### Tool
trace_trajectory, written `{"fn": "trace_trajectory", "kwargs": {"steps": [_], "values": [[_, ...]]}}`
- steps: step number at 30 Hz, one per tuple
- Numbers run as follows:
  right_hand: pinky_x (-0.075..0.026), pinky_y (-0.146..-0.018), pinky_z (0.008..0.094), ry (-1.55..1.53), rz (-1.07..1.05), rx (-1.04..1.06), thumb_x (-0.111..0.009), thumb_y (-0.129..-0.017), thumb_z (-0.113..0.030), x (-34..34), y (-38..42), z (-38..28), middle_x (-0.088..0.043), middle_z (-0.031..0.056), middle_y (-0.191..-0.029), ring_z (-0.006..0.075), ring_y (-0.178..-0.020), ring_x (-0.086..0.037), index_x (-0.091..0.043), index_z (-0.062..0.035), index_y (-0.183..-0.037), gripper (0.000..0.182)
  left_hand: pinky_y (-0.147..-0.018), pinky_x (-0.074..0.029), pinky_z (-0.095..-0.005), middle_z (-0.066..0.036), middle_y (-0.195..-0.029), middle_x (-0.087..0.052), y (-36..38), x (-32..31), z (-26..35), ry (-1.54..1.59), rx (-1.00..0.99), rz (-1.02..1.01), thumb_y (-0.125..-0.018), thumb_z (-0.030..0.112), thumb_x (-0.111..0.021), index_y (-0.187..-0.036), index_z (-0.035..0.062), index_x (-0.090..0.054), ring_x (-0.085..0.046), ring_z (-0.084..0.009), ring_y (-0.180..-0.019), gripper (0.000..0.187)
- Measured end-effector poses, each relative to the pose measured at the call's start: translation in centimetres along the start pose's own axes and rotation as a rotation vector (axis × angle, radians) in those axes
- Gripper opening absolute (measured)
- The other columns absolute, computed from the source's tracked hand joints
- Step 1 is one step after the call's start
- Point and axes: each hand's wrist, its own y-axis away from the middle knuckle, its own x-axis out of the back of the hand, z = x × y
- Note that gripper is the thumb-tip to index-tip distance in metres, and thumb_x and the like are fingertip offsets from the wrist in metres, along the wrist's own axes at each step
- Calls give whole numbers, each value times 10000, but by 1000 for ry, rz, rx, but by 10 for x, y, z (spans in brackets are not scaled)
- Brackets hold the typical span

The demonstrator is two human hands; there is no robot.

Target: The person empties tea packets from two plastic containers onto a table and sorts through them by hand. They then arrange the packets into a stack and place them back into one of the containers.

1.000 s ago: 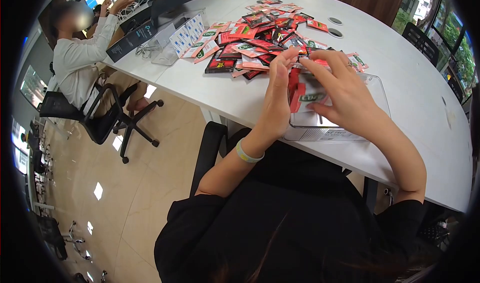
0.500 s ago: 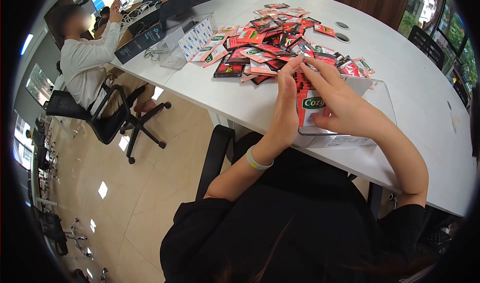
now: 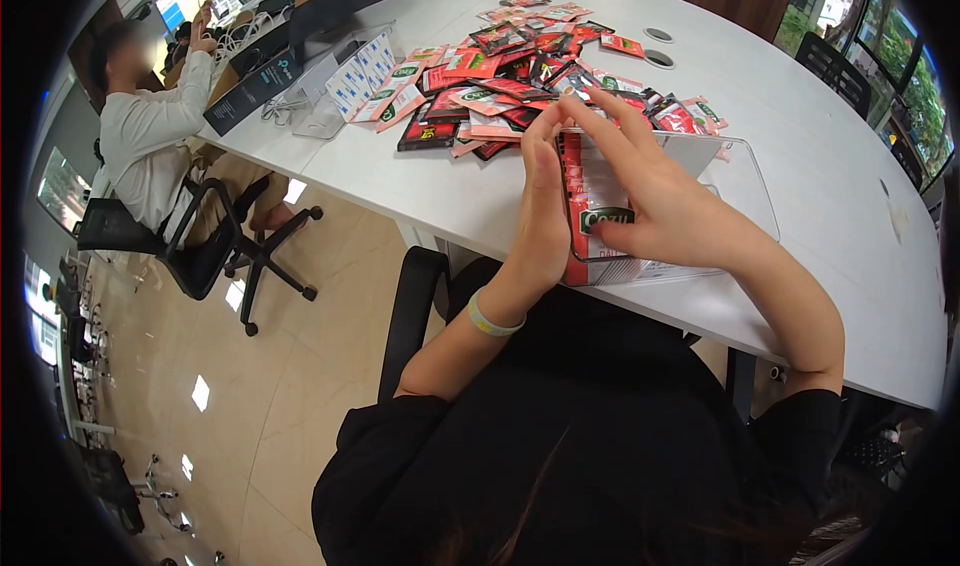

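A stack of red Cozy packets [image 3: 590,194] stands inside the left end of a clear plastic box [image 3: 755,191] at the table's near edge. My left hand [image 3: 543,201] is upright and flat against the box's left end, its fingers stretched. My right hand [image 3: 665,201] reaches over the box and holds the stack, thumb on the front packet and fingers over the top. The fingertips of both hands meet at the far left corner. A heap of red, black and pink packets [image 3: 510,76] lies just beyond.
On the white table [image 3: 830,296] are a second clear stand [image 3: 325,116], a sheet of blue-and-white labels [image 3: 362,74], white cables and a dark carton [image 3: 255,91]. A person [image 3: 155,126] sits at the left in a black chair [image 3: 200,256].
The packet stack has gone down into the box, and its front now sits behind the box wall. Both hands have moved down with it. The whole view has shifted slightly.
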Motion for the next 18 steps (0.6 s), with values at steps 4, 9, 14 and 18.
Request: {"fn": "trace_trajectory", "kwargs": {"steps": [4, 9, 14, 18], "values": [[-405, -885, 364, 82, 6, 21, -747, -599, -160, 11, 5, 11, -191, 188, -1362, 341, -1221, -301, -161, -125, -1369, 968, -1014, -260, -348, -180, -1307, -285, 4, -5, 5, 60, 4, 23, -875, 576, -176, -1301, -25, -162, -312, -235, -1220, 737], [-398, -877, 353, 208, 0, -21, -749, -612, -305, 54, 8, 19, -367, 209, -1266, 312, -1148, -401, -316, -82, -1315, 855, -1007, -262, -337, -129, -1302, -307, 5, 16, -6, 93, 134, -28, -880, 562, -225, -1298, 3, -189, -322, -207, -1209, 699], [-476, -632, 280, 292, -12, -356, -689, -704, -234, 86, 23, 56, -595, 163, -960, 209, -768, -586, -449, -89, -1234, 599, -965, -278, -290, -190, -1257, -322, 5, 16, 4, -386, 107, -234, -898, 331, -435, -1286, -77, -129, -332, -202, -1175, 641], [-462, -561, 296, 321, 5, -413, -684, -711, -234, 87, 33, 57, -623, 145, -702, 207, -610, -592, -569, -13, -1081, 447, -989, -227, -292, -168, -1250, -337, -5, 11, 16, -382, 256, -363, -898, 333, -417, -1295, -40, -188, -319, -195, -1171, 591]]}}
